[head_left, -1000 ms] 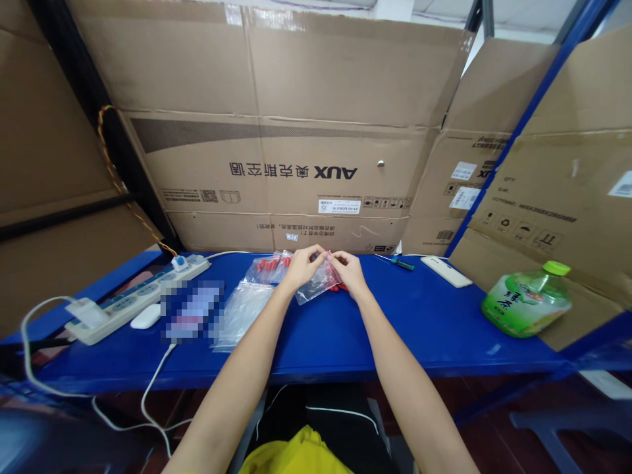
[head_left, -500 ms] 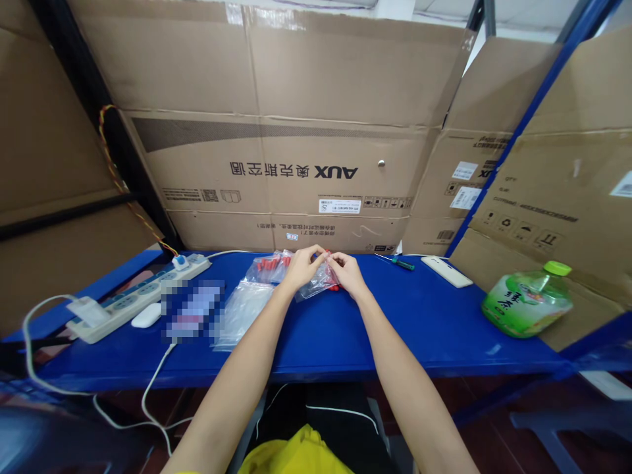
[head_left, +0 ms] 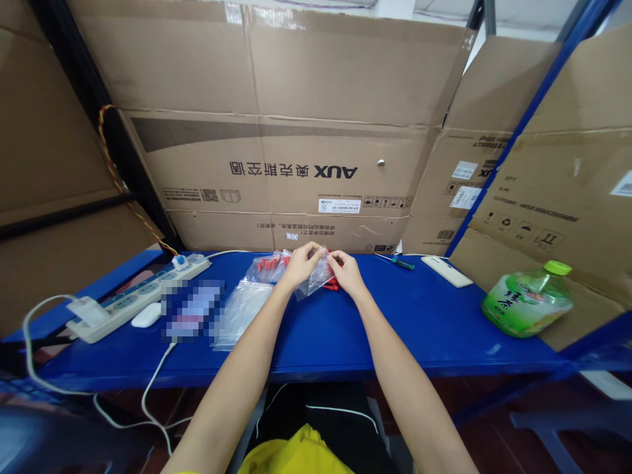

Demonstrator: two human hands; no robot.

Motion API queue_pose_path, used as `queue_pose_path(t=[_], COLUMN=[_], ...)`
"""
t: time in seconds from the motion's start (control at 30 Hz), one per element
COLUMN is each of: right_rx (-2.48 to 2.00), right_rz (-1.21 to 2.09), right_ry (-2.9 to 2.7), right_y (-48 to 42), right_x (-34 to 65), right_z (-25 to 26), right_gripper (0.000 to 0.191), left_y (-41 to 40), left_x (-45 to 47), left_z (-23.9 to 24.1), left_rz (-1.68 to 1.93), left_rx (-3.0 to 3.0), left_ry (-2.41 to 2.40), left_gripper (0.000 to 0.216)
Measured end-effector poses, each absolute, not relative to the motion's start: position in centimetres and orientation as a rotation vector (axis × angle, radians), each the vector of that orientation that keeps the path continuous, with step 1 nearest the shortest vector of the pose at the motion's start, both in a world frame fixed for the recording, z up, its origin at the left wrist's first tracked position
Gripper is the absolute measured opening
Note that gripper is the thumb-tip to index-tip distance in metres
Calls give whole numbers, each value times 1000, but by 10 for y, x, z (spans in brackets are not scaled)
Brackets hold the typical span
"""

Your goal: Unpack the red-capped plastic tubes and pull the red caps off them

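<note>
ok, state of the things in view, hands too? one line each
Left hand, pinching the clear bag
Right hand, pinching the clear bag
Clear bag, held; open or sealed, can't tell
Filled bags, red pieces inside
Flat bags, lying on the table
Screwdriver, lying down
White slab, lying flat
Bottle, capped
Power strip, two plugs in
Device, pixelated; state can't be told

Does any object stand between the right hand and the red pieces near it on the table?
Nothing visible blocks it: the red pieces lie just beside the right hand. The clear plastic bag, pinched by the left hand, is mostly left of them.
</note>
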State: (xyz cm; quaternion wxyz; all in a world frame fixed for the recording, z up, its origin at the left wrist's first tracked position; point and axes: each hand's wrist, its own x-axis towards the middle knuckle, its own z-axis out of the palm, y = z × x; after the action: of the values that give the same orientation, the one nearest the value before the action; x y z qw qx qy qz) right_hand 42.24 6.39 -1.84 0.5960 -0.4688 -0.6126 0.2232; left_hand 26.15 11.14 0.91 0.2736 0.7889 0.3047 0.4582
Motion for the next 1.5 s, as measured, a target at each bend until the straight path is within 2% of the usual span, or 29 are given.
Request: queue_pose_path(t=[0.8,1.27,1.5], right_rx=[-1072,-1020,-1001], right_rz=[537,531,564], right_ry=[-1383,-1377,-1307], right_y=[62,63,62], right_x=[423,424,423], right_z=[-16,-16,-15], right_gripper=[31,29,31], left_y=[112,109,109], left_x=[261,262,261], left_z=[9,13,15], left_rz=[1241,1203,1290], left_rx=[2154,2001,1906], left_ry=[766,654,665], left_gripper=[30,40,37])
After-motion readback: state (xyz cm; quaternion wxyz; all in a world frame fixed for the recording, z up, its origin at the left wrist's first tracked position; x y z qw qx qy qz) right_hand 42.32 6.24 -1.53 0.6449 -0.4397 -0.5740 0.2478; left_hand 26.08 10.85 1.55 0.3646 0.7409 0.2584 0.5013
